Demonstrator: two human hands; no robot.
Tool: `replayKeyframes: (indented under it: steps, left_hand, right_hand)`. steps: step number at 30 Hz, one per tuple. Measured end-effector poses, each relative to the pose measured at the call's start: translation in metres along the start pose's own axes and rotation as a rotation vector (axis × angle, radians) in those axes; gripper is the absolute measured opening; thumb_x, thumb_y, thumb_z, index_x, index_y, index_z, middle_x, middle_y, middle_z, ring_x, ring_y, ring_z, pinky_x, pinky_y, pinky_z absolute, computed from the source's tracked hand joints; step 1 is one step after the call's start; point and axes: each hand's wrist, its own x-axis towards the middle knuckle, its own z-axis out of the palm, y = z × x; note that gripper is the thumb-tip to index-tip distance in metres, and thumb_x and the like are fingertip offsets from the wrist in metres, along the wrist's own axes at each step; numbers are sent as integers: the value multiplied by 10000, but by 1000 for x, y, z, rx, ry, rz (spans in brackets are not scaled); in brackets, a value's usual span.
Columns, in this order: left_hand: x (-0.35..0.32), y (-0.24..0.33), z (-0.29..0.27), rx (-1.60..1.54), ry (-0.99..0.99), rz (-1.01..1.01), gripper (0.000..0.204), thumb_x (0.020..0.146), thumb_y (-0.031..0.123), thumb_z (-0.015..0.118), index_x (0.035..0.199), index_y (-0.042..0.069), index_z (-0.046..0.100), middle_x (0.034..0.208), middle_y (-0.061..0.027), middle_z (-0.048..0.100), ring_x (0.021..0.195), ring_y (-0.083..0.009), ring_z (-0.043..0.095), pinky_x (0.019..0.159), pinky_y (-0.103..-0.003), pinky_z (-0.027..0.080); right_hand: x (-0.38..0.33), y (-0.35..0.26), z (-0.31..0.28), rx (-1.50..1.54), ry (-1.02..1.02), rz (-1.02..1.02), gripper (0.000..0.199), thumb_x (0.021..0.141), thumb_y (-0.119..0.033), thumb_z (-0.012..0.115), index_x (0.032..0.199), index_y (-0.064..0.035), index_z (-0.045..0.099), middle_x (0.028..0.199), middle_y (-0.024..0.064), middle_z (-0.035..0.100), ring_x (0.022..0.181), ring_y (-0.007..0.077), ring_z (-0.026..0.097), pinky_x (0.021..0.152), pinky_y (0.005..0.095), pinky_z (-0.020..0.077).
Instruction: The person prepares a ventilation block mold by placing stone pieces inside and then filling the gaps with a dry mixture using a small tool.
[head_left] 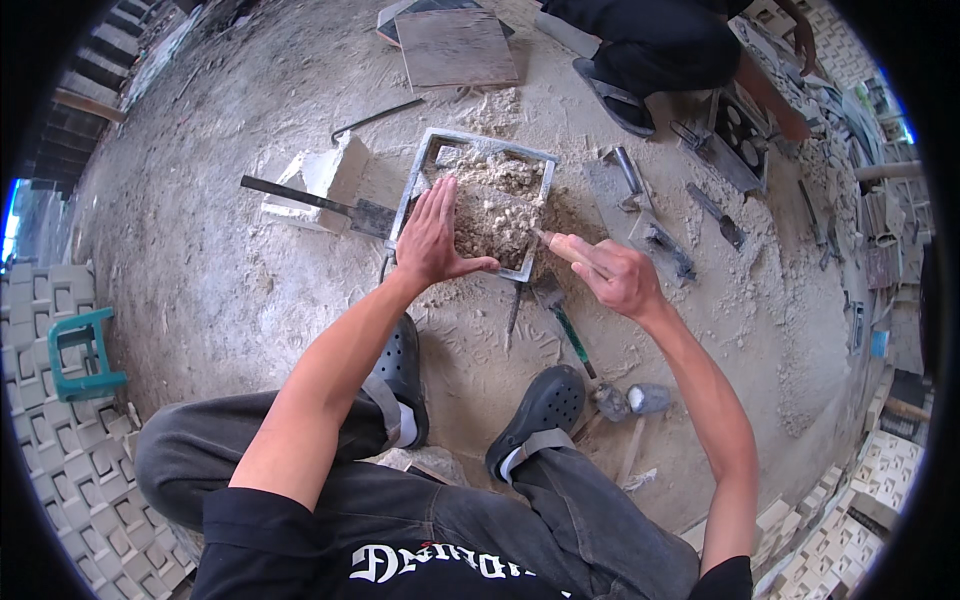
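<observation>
A square grey metal mould frame lies on the dusty floor, filled with pale crumbly sand mix. My left hand rests flat on the frame's left rim and on the mix, fingers spread. My right hand grips a wooden-handled tool whose tip pokes into the mix at the frame's right side. My two feet in dark clogs are planted just below the frame.
A trowel lies across a white block left of the frame. Several hand tools, a hammer and a green-handled tool lie scattered. Another person crouches at top right. Patterned white blocks are stacked left; a green stool stands there.
</observation>
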Motion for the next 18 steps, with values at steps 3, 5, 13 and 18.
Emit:
replayKeyframes:
  steps: [3, 5, 13, 18]
  left_hand:
    - [1, 0, 0, 14, -8, -2, 1511, 587, 919, 661, 1549, -119, 130, 1610, -241, 275, 1538, -322, 211, 1274, -406, 150]
    - [0, 0, 0, 18, -10, -7, 1502, 596, 921, 652, 1547, -121, 137, 1611, -243, 273, 1540, -325, 207, 1274, -412, 146]
    - [-2, 20, 11, 96, -46, -31, 1339, 756, 864, 578, 1524, -158, 183, 1619, -313, 199, 1542, -409, 144, 1264, -460, 109]
    - [9, 53, 23, 57, -25, 22, 1302, 790, 873, 511, 1516, -166, 212, 1611, -314, 224, 1540, -409, 157, 1261, -462, 112]
  right_hand:
    - [-2, 5, 0, -36, 47, -44, 405, 863, -239, 759, 1265, -237, 708, 788, 47, 678, 667, 264, 671, 548, 374, 537]
    - [-3, 5, -2, -57, 80, -73, 428, 853, -219, 765, 1275, -246, 700, 802, 37, 679, 663, 262, 671, 536, 370, 535]
    - [-8, 0, -4, -121, 249, 15, 462, 849, -182, 768, 1300, -243, 688, 888, 38, 688, 668, 263, 676, 533, 374, 527]
    - [-12, 4, -10, -108, 293, 54, 416, 866, -186, 759, 1279, -196, 705, 885, 56, 697, 691, 269, 688, 566, 375, 538]
